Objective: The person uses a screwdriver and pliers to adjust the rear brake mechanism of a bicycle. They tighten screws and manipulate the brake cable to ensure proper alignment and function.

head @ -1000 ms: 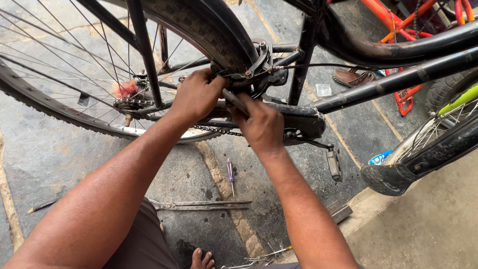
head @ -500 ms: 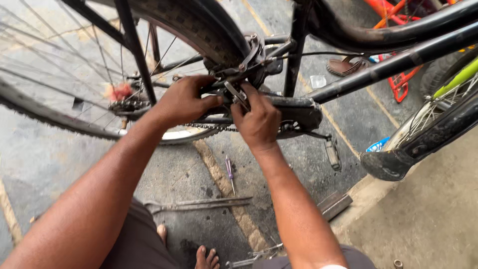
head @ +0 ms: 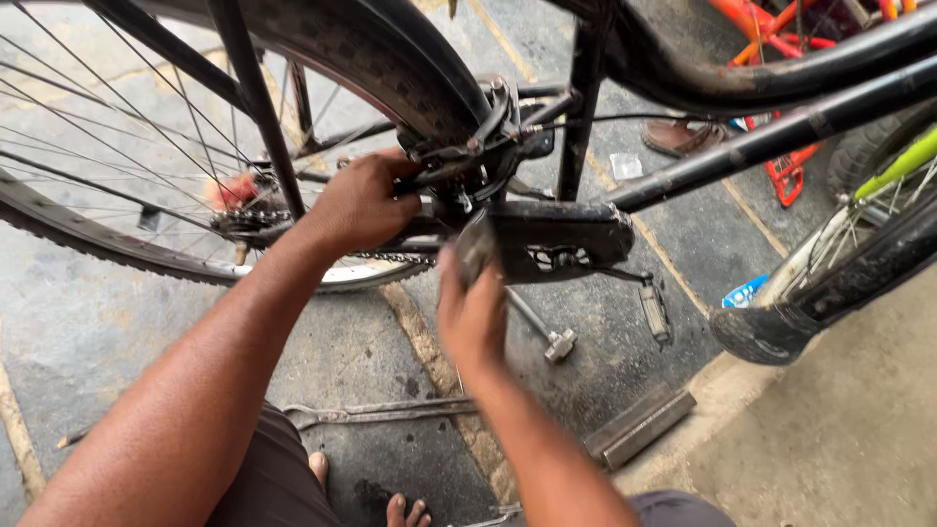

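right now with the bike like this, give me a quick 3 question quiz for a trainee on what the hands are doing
1. True or false: the left hand grips the rear brake beside the black tyre.
2. Multiple choice: the blurred right hand is nearest to: A) the chain guard, B) the orange frame, C) the green bike.
3. What long metal tool lies on the ground between the arms?

Key:
1. True.
2. A.
3. A long spanner lying flat on the stone floor.
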